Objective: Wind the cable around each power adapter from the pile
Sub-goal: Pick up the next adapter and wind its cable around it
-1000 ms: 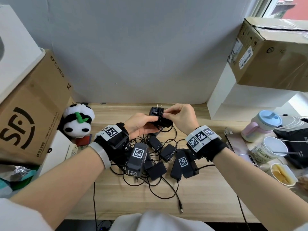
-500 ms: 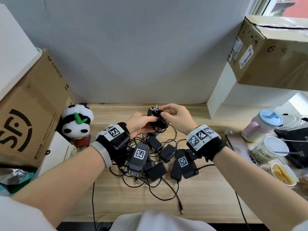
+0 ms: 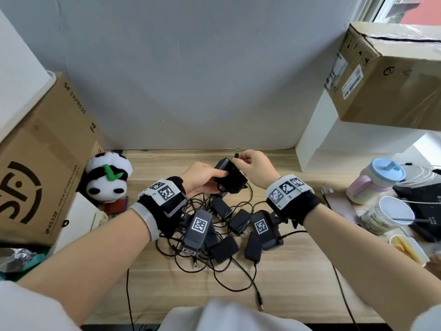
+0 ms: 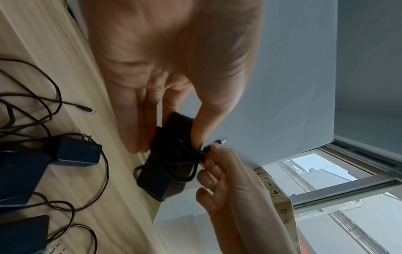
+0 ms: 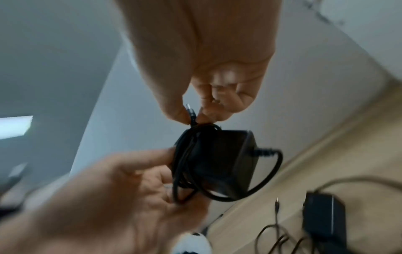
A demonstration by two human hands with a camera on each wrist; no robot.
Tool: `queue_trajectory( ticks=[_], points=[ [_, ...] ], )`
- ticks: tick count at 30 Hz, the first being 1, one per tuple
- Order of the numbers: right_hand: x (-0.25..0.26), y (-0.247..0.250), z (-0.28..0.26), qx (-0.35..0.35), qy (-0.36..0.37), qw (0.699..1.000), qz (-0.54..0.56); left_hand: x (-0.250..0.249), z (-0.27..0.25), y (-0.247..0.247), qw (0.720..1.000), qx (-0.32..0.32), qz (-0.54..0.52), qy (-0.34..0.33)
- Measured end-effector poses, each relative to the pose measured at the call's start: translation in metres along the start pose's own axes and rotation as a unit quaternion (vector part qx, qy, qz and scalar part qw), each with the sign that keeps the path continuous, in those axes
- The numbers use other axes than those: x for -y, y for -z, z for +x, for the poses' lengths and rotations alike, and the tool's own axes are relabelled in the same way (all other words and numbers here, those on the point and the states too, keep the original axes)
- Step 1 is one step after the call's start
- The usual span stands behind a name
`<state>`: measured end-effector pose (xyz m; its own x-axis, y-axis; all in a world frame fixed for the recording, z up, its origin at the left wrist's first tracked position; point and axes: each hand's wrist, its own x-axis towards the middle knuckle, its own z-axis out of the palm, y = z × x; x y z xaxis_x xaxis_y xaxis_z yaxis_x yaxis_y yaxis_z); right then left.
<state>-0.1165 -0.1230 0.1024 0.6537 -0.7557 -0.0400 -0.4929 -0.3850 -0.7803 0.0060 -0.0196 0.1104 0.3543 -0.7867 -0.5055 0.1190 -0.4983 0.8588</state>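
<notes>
Above the pale wooden tabletop (image 3: 298, 278), the left hand (image 3: 202, 175) grips a black box-shaped power adapter (image 3: 230, 179) with its thin black cable (image 5: 185, 165) looped around the body. The right hand (image 3: 256, 167) pinches the cable's plug end (image 5: 191, 113) between thumb and fingertip. The head view hides those loops behind the fingers; the right wrist view shows them plainly, though blurred. The pile of black adapters with tangled leads (image 3: 222, 232) lies below, partly covered by both wrist-mounted cameras. A plush panda toy (image 3: 107, 180) sits at left.

Grey wall (image 3: 191, 80) behind wooden desk (image 3: 298, 271), window (image 3: 405, 10) right.
</notes>
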Motion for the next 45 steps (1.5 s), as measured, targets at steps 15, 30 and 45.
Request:
queue_trajectory(
  ticks=[15,30,45],
  points=[
    [-0.022,0.004,-0.005,-0.037,-0.215,0.918,0.331,0.013,0.005,0.002,0.997,0.067,0.007,0.034],
    [-0.083,-0.009,-0.108,-0.046,-0.32,0.881,0.345,0.067,0.009,-0.067,0.955,0.241,-0.103,0.138],
    [-0.167,0.05,-0.278,-0.146,-0.364,0.832,0.391,0.097,-0.043,-0.233,0.879,0.382,0.241,0.154]
  ],
)
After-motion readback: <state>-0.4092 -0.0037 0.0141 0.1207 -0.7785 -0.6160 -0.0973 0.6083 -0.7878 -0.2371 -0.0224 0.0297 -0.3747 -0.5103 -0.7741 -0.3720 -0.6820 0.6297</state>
